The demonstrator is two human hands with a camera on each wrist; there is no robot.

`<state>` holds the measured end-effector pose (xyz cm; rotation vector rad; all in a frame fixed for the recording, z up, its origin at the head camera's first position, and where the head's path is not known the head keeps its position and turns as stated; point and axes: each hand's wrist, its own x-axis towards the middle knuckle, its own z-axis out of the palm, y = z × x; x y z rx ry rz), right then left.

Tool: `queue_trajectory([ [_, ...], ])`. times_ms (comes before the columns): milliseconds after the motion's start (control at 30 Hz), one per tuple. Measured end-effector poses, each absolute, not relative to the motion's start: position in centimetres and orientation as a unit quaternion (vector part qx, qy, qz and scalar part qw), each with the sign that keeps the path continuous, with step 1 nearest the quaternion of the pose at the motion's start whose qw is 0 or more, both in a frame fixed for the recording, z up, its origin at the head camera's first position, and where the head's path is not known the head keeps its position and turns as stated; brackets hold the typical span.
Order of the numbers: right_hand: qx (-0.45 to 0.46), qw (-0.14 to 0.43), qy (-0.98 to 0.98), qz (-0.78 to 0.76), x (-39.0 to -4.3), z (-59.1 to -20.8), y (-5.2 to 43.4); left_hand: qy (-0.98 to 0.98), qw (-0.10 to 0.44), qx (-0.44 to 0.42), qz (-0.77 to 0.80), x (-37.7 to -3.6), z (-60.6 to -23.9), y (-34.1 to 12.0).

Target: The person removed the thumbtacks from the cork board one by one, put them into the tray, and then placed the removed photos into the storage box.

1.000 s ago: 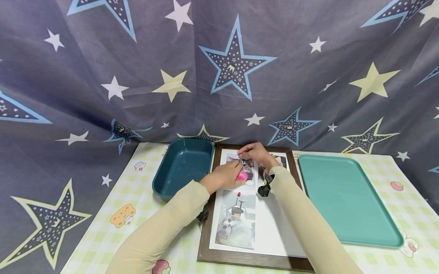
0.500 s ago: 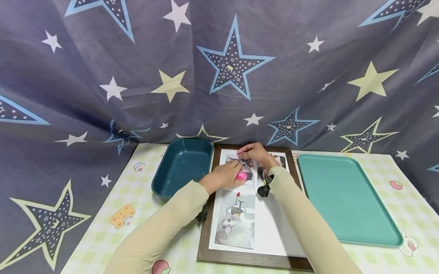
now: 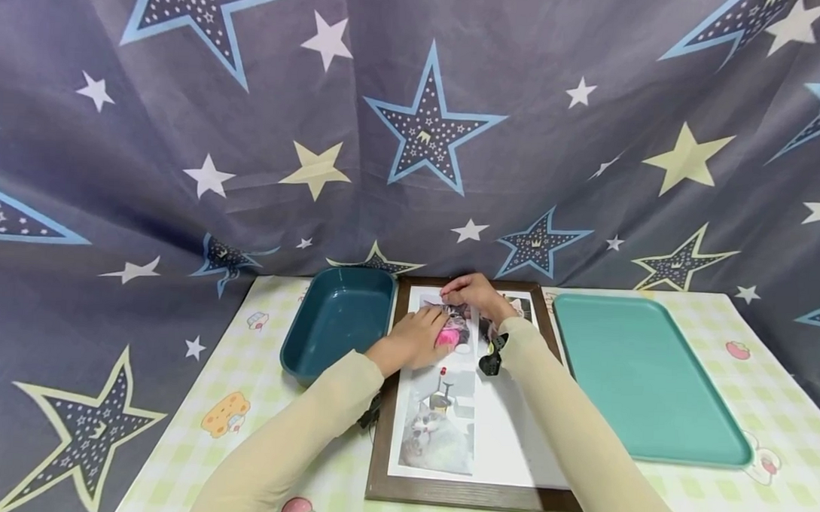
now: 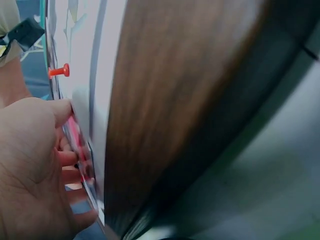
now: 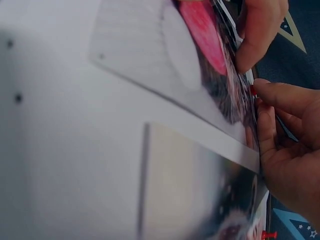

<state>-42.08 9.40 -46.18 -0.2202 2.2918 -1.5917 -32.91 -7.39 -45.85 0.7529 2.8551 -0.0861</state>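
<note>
A brown-framed white board lies on the table with cat photos on it. My left hand rests on the upper left photo, a tabby cat with a pink object, its fingers spread over the surface. At that photo's top edge my right hand pinches a red push pin between thumb and fingers. Below lies a photo of a pale, fluffy cat, with another red push pin upright at its top. A third photo, at the upper right, is partly hidden by the right hand and wrist.
A dark teal bin stands just left of the frame. To the right lies a flat green tray. A star-patterned curtain hangs behind the checkered tablecloth. Another red push pin shows low in the right wrist view.
The head view has shifted slightly, so the scene sits a little lower. Both hands stay at the upper left photo, with hardly any movement.
</note>
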Motion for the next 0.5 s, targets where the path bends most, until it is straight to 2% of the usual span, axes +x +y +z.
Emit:
queue_trajectory([
  [267,-0.078,0.165,0.808,-0.561,-42.02,-46.15,9.43,0.961,0.11,0.251,-0.036,-32.61,-46.06,-7.15],
  [500,-0.09,0.149,0.812,-0.557,-42.29,-46.41,9.37,0.957,0.084,0.273,-0.05,-32.74,-46.2,-7.2],
])
